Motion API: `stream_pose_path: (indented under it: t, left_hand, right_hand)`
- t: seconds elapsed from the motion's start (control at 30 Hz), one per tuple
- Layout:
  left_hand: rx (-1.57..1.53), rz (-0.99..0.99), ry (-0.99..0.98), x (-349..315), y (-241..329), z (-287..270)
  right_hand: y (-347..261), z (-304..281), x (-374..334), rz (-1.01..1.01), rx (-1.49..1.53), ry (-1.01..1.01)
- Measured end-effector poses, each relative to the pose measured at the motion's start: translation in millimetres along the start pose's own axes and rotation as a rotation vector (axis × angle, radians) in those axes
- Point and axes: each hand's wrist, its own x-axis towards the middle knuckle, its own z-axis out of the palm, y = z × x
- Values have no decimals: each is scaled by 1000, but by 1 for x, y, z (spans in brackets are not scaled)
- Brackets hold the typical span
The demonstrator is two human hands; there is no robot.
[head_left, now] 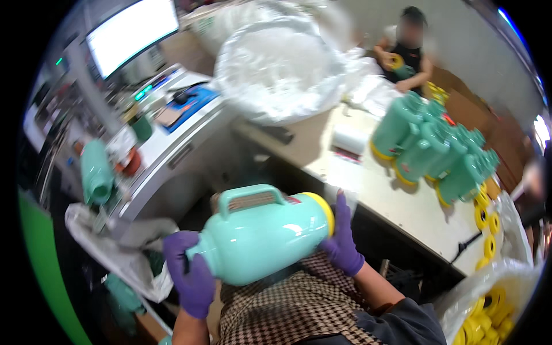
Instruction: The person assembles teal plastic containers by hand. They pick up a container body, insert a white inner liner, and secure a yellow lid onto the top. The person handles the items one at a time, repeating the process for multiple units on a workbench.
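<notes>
A glossy mint-green vacuum jug (264, 236) lies on its side in the air in front of my checked apron (287, 313), its handle upward. Its narrow neck points left and its yellow base ring faces right. My left hand (191, 273), in a purple glove, is closed around the neck. At the other end my right hand (343, 238), also gloved in purple, bears against the yellow base; its fingers point up and its thumb is on the lower side. The inside of the jug is hidden.
Several similar green jugs (422, 158) stand on the white table (391, 204) at right, beside loose yellow rings (489, 247). A bag of yellow parts (489, 316) sits lower right. White plastic lines a large container (276, 69) ahead. Across the table, a person holds another jug (402, 69).
</notes>
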Motion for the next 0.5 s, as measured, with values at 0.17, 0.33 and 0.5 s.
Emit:
stream_pose_path:
  t: [0.17, 0.33, 0.5]
  left_hand:
    - [-76, 166, -223, 50, 73, 41]
    - [-499, 396, -651, 70, 134, 111]
    - [-281, 451, -709, 50, 71, 126]
  right_hand:
    - [-26, -25, -1, -377, -407, 206]
    - [39, -75, -38, 115, -296, 493]
    - [114, -195, -78, 289, -462, 1042]
